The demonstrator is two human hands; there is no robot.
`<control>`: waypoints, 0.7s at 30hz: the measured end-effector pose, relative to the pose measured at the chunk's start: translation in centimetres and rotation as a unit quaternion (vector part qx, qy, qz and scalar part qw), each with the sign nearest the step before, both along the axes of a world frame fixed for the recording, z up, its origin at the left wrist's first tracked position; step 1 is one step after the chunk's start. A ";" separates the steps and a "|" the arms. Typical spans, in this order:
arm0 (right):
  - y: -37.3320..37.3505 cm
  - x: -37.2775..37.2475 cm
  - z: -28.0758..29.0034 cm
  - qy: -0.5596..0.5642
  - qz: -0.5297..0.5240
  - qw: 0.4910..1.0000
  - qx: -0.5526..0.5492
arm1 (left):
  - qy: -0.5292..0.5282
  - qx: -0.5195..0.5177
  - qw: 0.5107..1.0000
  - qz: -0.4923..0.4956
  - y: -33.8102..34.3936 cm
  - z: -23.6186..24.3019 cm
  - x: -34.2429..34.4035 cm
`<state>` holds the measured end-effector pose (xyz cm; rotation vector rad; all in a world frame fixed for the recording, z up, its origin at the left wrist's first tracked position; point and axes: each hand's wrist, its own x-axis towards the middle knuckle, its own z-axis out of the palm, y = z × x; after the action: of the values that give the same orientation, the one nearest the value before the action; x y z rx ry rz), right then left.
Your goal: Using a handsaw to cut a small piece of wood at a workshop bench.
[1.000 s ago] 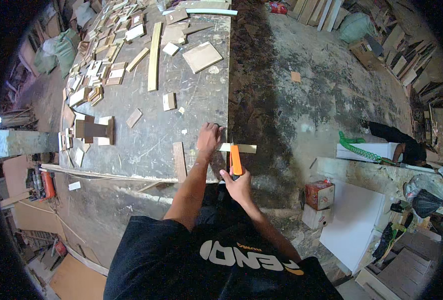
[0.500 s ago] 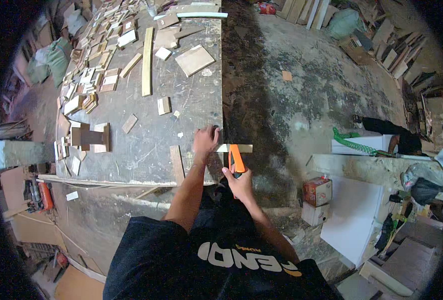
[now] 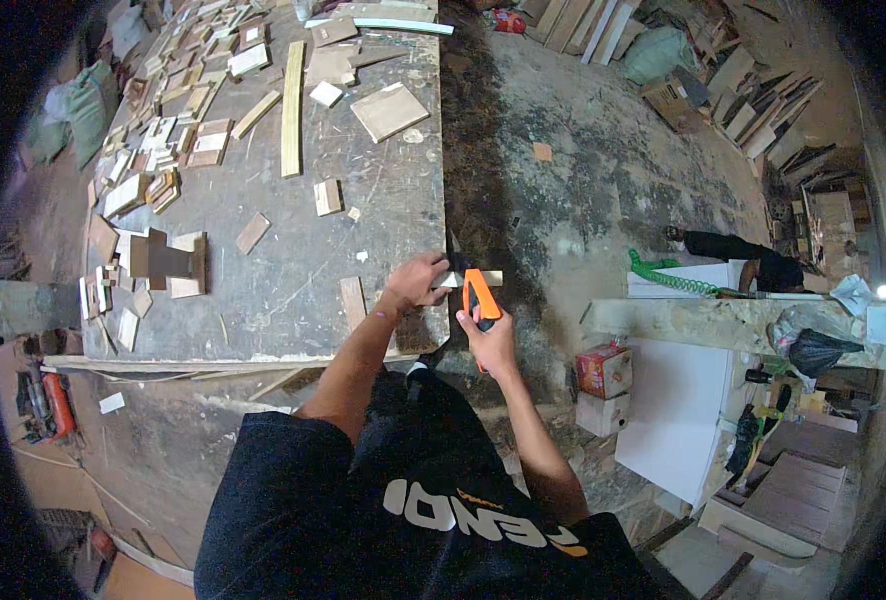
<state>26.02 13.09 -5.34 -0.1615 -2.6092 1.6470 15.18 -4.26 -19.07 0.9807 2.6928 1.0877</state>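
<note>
Right hand (image 3: 487,335) closed firmly around the grip, a person in a dark T-shirt (image 3: 293,500) is holding an orange-handled handsaw (image 3: 487,296) across a pale wooden strip (image 3: 494,278) near the centre of the frame. The strip is jutting past the right edge of a scuffed worktable (image 3: 303,320), its free end showing just right of the handle. Left hand (image 3: 418,277), palm down and fingers bent, is bracing the strip's inner end at that edge; the exact fingertip hold is too small to tell.

Sawing cleanly here is probably depending on pinning the strip flat, setting the blade square across it and using long, light strokes, with the left fingers well clear of the teeth, since they are resting close by.

From lower left, the left forearm (image 3: 348,355) is slanting up and rightward to the strip; the right forearm (image 3: 538,430) is leaning leftward from lower right, its wrist roughly lining up behind the handle. Wooden offcuts (image 3: 208,143) are crowding the upper left of the frame.
</note>
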 end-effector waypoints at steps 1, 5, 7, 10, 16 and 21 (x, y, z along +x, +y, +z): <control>0.0 0.2 -0.3 -0.077 -0.014 0.997 -0.016 | -0.004 0.003 1.000 0.009 0.0 0.0 0.1; 0.2 0.1 -1.0 -0.102 -0.004 0.992 -0.068 | -0.014 0.017 1.000 0.009 0.1 -0.2 -0.4; 0.3 0.7 -0.8 -0.100 -0.001 0.994 -0.041 | -0.007 0.016 1.000 0.005 0.1 -0.3 -0.7; -0.1 0.9 -0.1 -0.092 -0.012 0.996 -0.012 | 0.009 0.020 1.000 -0.001 0.1 -0.1 -0.6; 0.3 -0.4 2.1 -0.144 -0.033 0.988 -0.051 | -0.007 0.002 1.000 -0.008 -0.2 0.4 -0.8; 0.3 -0.5 0.2 -0.095 -0.032 0.995 0.006 | -0.037 0.004 0.999 0.002 0.3 1.1 -1.0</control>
<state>25.47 13.36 -5.09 -0.4161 -2.7165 1.6707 14.15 -4.00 -17.95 0.9180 2.6355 1.1124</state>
